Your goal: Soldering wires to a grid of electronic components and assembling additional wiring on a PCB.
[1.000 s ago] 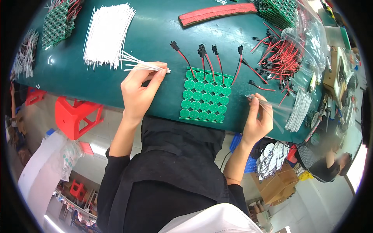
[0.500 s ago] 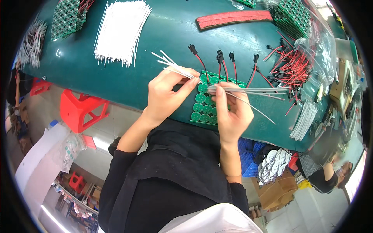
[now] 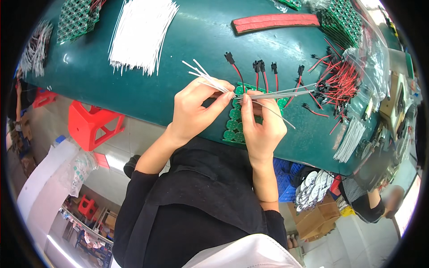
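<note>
My left hand (image 3: 196,105) is closed in a pinch on a few white wires (image 3: 201,73), whose free ends fan out toward the upper left. In my right hand (image 3: 263,120), a thin bundle of grey wires (image 3: 286,94) is pinched, pointing right, with one strand drooping. The fingertips of both hands nearly meet over a green circuit board panel (image 3: 234,124) made of round units, and they hide part of it. Short red and black leads with black connectors (image 3: 274,68) stand up along the panel's far side.
A stack of white wires (image 3: 142,38) lies at the back left, near green circuit boards (image 3: 77,20). A red padded strip (image 3: 276,22) sits at the back. To the right are a heap of red-black leads (image 3: 342,80) and grey wires (image 3: 349,140). A red stool (image 3: 94,125) stands left.
My right hand has moved left and slightly up, bringing the grey wire ends close to the left fingertips. My left hand has shifted slightly right, still pinching the white wires.
</note>
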Tool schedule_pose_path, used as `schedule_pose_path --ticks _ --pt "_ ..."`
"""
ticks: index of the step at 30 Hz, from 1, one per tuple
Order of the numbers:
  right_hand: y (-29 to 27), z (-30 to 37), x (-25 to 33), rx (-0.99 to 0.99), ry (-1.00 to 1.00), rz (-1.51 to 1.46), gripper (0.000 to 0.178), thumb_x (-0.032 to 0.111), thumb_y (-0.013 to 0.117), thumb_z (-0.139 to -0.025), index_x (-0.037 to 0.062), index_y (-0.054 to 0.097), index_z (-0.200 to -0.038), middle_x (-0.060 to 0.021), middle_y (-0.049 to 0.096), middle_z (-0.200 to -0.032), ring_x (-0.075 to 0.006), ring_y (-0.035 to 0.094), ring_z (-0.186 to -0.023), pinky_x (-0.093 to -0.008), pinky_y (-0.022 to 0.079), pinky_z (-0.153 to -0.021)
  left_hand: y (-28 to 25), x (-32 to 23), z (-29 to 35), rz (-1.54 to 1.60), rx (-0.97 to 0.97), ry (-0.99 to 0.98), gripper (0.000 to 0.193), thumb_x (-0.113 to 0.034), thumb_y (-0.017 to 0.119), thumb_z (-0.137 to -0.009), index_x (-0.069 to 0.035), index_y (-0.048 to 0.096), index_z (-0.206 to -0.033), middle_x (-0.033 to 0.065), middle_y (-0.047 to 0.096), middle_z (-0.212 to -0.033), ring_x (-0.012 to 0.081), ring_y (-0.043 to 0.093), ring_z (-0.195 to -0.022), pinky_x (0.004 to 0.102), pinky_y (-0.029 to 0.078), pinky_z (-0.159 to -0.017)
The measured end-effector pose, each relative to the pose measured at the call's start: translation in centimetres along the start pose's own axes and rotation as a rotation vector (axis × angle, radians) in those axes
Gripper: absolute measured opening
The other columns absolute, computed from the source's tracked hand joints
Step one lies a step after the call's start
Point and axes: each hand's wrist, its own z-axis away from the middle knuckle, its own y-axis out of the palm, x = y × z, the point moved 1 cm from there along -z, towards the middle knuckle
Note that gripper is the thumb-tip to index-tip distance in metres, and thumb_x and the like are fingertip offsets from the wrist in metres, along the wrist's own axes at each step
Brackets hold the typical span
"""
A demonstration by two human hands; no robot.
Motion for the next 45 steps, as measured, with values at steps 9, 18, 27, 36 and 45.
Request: schedule_pose_path --ticks 9,18,27,36,45 --pt "0.2 0.0 0.1 0.01 -0.015 0.041 0.014 -0.006 0.072 -0.081 -0.0023 0.065 -0.092 -0.0109 0.07 -0.092 -0.0171 0.066 -0.067 -0.0264 0.055 -0.052 0.2 0.2 -0.1 0.037 -0.026 0.002 0.012 -0.001 0.074 -0.083 0.001 0.072 -0.094 0.0089 0.069 -0.093 0.0154 0.071 -0.075 0.0265 0.058 -0.066" --pt "0.3 -0.1 0.0 0.012 -0.034 0.062 0.017 -0.006 0.073 -0.08 -0.0017 0.065 -0.094 -0.0115 0.07 -0.091 -0.0194 0.068 -0.07 -0.0272 0.057 -0.055 0.2 0.4 -0.1 0.049 -0.025 0.022 0.012 0.0 0.073 -0.083 0.001 0.071 -0.094 0.0095 0.069 -0.093 0.0162 0.071 -0.075 0.0268 0.058 -0.067" --pt "-0.1 0.3 0.4 0.019 -0.019 0.104 0.021 -0.006 0.073 -0.081 -0.0039 0.066 -0.101 -0.0127 0.07 -0.096 -0.0188 0.07 -0.075 -0.027 0.059 -0.061 0.5 0.5 -0.4 -0.018 -0.052 0.09 0.011 0.0 0.074 -0.08 -0.001 0.072 -0.091 0.007 0.069 -0.089 0.0168 0.069 -0.074 0.0274 0.056 -0.064" --pt "-2.3 1.0 -1.2 -0.075 0.239 -0.218 0.011 -0.002 0.065 -0.091 -0.0071 0.067 -0.1 -0.0125 0.067 -0.092 -0.0152 0.069 -0.071 -0.025 0.057 -0.059 1.0 -0.4 -0.1 -0.319 0.022 0.213 0.022 -0.001 0.077 -0.077 -0.001 0.073 -0.099 0.0079 0.068 -0.088 0.0184 0.067 -0.07 0.0281 0.054 -0.06" --pt "-1.6 0.8 -1.4 -0.06 0.081 -0.02 0.008 -0.005 0.071 -0.084 -0.0056 0.07 -0.091 -0.0123 0.071 -0.092 -0.0145 0.068 -0.068 -0.024 0.056 -0.056 1.1 -0.3 0.0 -0.346 0.007 0.238 0.033 0.001 0.076 -0.078 0.0 0.072 -0.111 0.0088 0.07 -0.091 0.0166 0.068 -0.072 0.0272 0.055 -0.06"
